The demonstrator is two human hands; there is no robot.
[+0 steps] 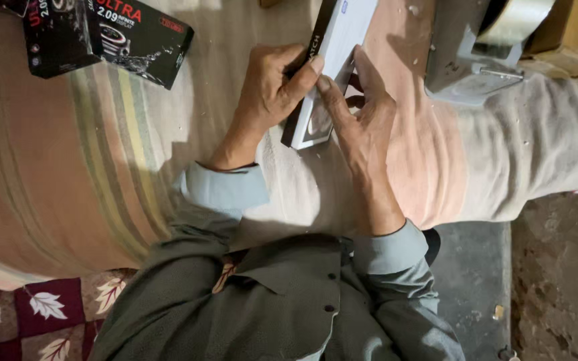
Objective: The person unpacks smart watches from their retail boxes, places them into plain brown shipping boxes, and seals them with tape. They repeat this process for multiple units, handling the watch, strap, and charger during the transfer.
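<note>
- The far end of the long white box runs out of the top edge of the view, so its full length is hidden; its near face is shaded and hard to make out.
- The black box at far left is cut off at the top, and the grey tape dispenser at far right is only partly seen.
- The white box is slim, smooth card with a dark side panel; beneath it lies a soft striped cloth in peach, green and cream, rumpled at the right.
- The left hand has its grip closed on the white box, thumb pressed on the top face, fingers curled around the left edge.
- The right hand grips the same box from the right, thumb meeting the left thumb, fingers behind it.
- The white box sits between both hands, tilted, above the cloth at centre far.
</note>
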